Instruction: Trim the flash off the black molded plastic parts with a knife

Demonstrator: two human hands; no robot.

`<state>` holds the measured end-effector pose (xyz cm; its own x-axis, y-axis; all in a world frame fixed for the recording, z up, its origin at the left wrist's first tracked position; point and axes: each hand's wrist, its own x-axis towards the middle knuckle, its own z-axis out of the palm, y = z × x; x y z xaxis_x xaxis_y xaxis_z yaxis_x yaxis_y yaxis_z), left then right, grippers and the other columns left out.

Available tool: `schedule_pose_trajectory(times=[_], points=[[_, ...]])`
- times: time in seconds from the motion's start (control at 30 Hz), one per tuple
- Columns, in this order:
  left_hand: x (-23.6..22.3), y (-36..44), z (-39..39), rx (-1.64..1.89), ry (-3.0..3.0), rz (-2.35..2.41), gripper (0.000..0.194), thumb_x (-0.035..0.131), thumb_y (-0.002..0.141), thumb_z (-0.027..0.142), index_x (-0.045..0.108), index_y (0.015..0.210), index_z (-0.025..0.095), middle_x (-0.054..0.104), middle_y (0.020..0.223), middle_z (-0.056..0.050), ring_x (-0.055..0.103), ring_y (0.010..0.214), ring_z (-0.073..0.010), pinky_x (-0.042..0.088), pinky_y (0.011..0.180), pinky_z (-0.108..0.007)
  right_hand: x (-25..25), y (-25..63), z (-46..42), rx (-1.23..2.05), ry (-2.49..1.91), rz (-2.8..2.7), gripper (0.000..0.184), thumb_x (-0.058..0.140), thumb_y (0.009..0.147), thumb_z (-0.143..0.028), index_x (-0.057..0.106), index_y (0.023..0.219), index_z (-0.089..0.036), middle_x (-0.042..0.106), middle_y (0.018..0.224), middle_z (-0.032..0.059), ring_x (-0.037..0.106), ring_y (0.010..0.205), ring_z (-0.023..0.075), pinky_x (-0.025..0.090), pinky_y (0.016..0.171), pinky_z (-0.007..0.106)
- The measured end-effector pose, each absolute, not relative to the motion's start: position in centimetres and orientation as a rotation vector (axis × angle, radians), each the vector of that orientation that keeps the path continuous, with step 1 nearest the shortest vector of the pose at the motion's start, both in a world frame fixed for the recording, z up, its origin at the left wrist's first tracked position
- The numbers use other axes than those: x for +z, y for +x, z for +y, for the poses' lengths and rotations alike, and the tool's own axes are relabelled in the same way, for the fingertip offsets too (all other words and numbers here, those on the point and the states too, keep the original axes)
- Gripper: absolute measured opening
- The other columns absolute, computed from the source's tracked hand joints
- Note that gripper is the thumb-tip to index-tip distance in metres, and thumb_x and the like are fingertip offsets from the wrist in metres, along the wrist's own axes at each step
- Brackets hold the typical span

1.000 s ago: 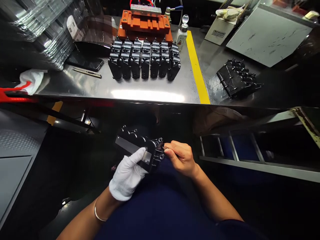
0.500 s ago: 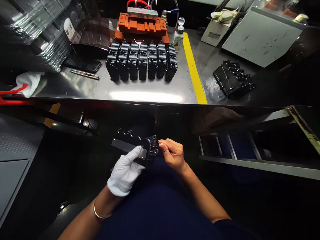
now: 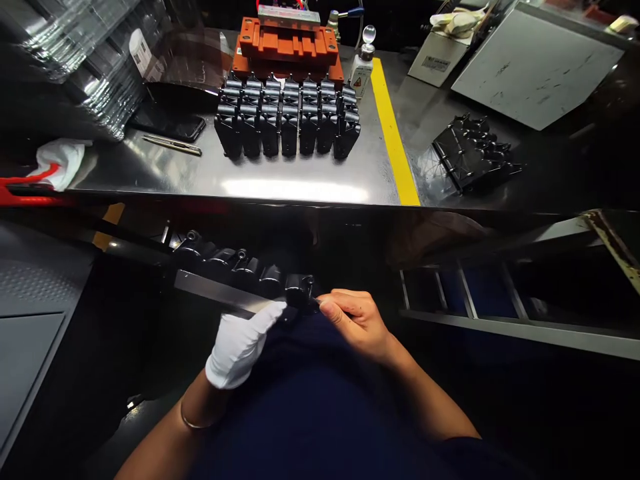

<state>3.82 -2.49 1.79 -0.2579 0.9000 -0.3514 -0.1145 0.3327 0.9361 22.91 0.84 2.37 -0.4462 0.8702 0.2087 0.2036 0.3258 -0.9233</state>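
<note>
My left hand (image 3: 240, 350), in a white cotton glove, holds a long black moulded part (image 3: 235, 270) from below. A flat metal strip (image 3: 220, 292) runs along the part's near face, and my gloved fingers rest on it. My bare right hand (image 3: 357, 323) is at the part's right end, with thumb and forefinger pinched on it. Anything thin between those fingertips is too small to tell. A bangle circles my left wrist (image 3: 197, 420).
Beyond my hands, a steel table edge (image 3: 300, 201) runs across. On the table are rows of black parts (image 3: 283, 120), an orange fixture (image 3: 287, 47), a yellow stripe (image 3: 394, 127), another black part (image 3: 475, 153), a phone (image 3: 167, 123) and a white cloth (image 3: 60, 163).
The black part has turned and now lies lengthwise, reaching further left, with its strip seen at a shallow angle. My hands have shifted slightly with it.
</note>
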Motion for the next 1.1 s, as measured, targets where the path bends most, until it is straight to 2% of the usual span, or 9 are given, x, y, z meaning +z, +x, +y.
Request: schedule_pose_trajectory(times=[0.1,0.2,0.43,0.6,0.7,0.8,0.97,1.1], points=[[1.9,4.2,-2.7,1.176,0.697,1.463,0.025,0.079,0.062,0.035,0.074,0.079,0.017,0.075,0.084,-0.006,0.070,0.089,-0.0246,0.055,0.088,-0.036,2.2,22.8,1.1,1.155,-0.944,-1.863,0.033,0.048,0.092,-0.022,0.055,0.061,-0.015,0.041,0.054,-0.0027,0.038,0.052,0.0076,0.034,0.050,0.022],[2.0,4.4,-2.7,1.195,0.685,1.455,0.023,0.079,0.062,0.033,0.073,0.077,0.016,0.075,0.082,-0.006,0.070,0.085,-0.0233,0.055,0.088,-0.036,2.2,22.9,1.2,1.177,-0.935,-1.878,0.034,0.047,0.093,-0.022,0.053,0.060,-0.015,0.039,0.054,-0.0029,0.038,0.052,0.0075,0.033,0.050,0.022],[2.8,4.7,-2.2,1.207,0.677,1.449,0.015,0.079,0.059,0.029,0.069,0.064,0.018,0.074,0.071,-0.003,0.071,0.082,-0.0242,0.057,0.086,-0.037,2.1,23.0,1.5,1.264,-0.929,-1.852,0.034,0.047,0.093,-0.027,0.058,0.063,-0.015,0.048,0.057,-0.0007,0.044,0.053,0.0085,0.036,0.050,0.022],[2.5,4.8,-2.6,1.215,0.664,1.466,0.016,0.079,0.059,0.027,0.070,0.069,0.017,0.074,0.072,-0.003,0.071,0.078,-0.0217,0.058,0.083,-0.035,2.1,23.2,1.8,1.252,-0.988,-1.803,0.031,0.050,0.092,-0.027,0.063,0.066,-0.014,0.052,0.057,-0.0003,0.048,0.053,0.0090,0.038,0.051,0.022],[2.2,4.9,-2.9,1.214,0.706,1.468,0.018,0.078,0.061,0.027,0.072,0.076,0.018,0.075,0.080,-0.003,0.070,0.081,-0.0200,0.058,0.085,-0.032,2.1,23.1,1.8,1.224,-1.018,-1.805,0.030,0.050,0.091,-0.027,0.065,0.069,-0.014,0.056,0.059,0.0003,0.051,0.054,0.0095,0.041,0.051,0.022],[2.2,5.0,-2.9,1.199,0.766,1.460,0.016,0.075,0.066,0.028,0.073,0.079,0.020,0.075,0.090,-0.004,0.070,0.088,-0.0212,0.056,0.089,-0.032,1.6,22.9,1.6,1.047,-1.092,-1.850,0.026,0.051,0.092,-0.027,0.069,0.077,-0.016,0.062,0.063,0.0016,0.055,0.056,0.0107,0.044,0.053,0.022],[2.7,4.8,-2.5,1.127,0.794,1.444,0.009,0.072,0.067,0.026,0.074,0.075,0.021,0.075,0.085,-0.005,0.071,0.086,-0.0256,0.058,0.085,-0.036,0.2,23.0,1.8,0.399,-1.303,-1.743,0.017,0.057,0.089,-0.028,0.065,0.097,-0.016,0.063,0.067,0.0027,0.055,0.056,0.0126,0.046,0.058,0.026],[2.7,4.2,-2.4,1.109,0.865,1.410,0.019,0.074,0.064,0.023,0.076,0.083,0.024,0.075,0.089,-0.004,0.071,0.082,-0.0255,0.062,0.073,-0.035,0.7,23.7,2.1,0.519,-1.306,-1.743,0.013,0.055,0.090,-0.029,0.058,0.097,-0.018,0.059,0.066,-0.0011,0.048,0.049,0.0098,0.043,0.050,0.023]])
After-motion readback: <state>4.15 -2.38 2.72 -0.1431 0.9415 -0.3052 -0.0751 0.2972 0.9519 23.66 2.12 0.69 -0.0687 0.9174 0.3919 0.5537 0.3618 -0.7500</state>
